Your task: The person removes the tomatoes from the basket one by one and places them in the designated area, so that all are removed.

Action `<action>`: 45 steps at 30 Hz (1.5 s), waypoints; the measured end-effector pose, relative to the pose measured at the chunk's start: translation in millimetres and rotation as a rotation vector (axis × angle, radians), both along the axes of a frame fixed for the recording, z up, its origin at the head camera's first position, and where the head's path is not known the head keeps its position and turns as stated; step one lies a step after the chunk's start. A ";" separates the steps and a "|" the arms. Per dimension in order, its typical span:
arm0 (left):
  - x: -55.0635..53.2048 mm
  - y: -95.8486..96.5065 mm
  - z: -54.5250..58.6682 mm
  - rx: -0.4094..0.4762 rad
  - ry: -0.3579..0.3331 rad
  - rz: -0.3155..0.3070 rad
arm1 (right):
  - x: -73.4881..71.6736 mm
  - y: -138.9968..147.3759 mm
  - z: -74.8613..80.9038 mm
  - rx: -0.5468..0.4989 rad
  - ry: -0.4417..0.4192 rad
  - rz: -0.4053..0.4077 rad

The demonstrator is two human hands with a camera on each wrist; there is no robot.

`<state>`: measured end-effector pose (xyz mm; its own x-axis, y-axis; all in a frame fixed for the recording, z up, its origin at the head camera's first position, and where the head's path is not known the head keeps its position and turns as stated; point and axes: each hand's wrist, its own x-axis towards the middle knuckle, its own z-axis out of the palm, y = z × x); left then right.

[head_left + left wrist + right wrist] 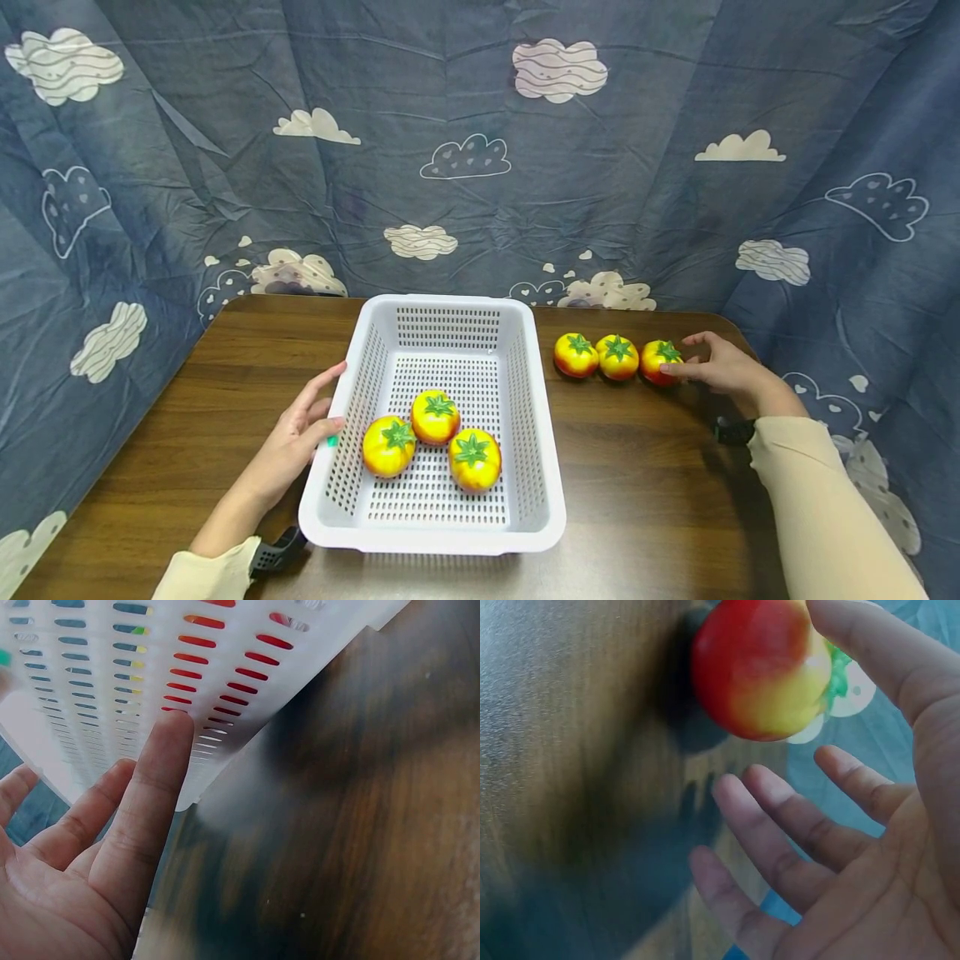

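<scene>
My left hand (296, 429) is at the left rim of a white perforated plastic basket (549, 467). Its fingers extend along the outer wall in the left wrist view, and the thumb rests by the rim near a green sticker (332, 441). Three yellow-red toy tomatoes with green leaf tops, one of them a front-right tomato (476, 471), lie inside the basket. My right hand (723, 367) is around the rightmost tomato (657, 367) on the table. In the right wrist view its fingers are spread apart from that tomato, with the thumb close over it.
Two more tomatoes, a middle one (617, 360) and a left one (576, 357), sit in a row right of the basket. The brown wooden table (637, 500) ends at the back against a blue cloud-patterned curtain (480, 100).
</scene>
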<state>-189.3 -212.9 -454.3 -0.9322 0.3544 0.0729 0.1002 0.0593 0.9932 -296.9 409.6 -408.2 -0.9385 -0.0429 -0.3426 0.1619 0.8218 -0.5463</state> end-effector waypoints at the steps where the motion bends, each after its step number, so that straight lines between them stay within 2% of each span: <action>1: -0.1 -0.1 0.2 -0.003 0.003 0.000 | 0.1 -0.4 1.5 0.007 0.018 0.000; 5: 0.0 -0.2 0.6 -0.007 0.005 0.005 | -0.9 -3.3 6.7 0.037 0.082 -0.008; 8: 0.2 -0.3 0.2 -0.005 0.005 0.003 | -2.7 -8.7 13.1 0.036 0.094 -0.028; 15: 0.1 -0.1 0.1 -0.002 0.009 -0.006 | -3.0 -33.0 37.6 0.114 0.145 -0.023; 17: -0.5 -0.1 -0.2 -0.003 0.009 -0.007 | -2.9 -41.7 44.3 0.108 0.158 -0.015; 24: -0.9 0.3 0.4 -0.009 0.010 -0.001 | -2.9 -78.7 66.6 0.114 0.225 0.055; 29: -0.5 0.3 0.3 -0.007 0.009 0.001 | 1.0 -109.1 78.8 0.075 0.247 0.092; 39: -0.7 0.1 -0.8 -0.005 0.012 0.000 | 11.8 -164.4 95.6 0.016 0.301 0.228; 45: -1.2 -0.4 -1.6 -0.005 0.018 -0.003 | 17.6 -202.3 98.5 -0.028 0.347 0.309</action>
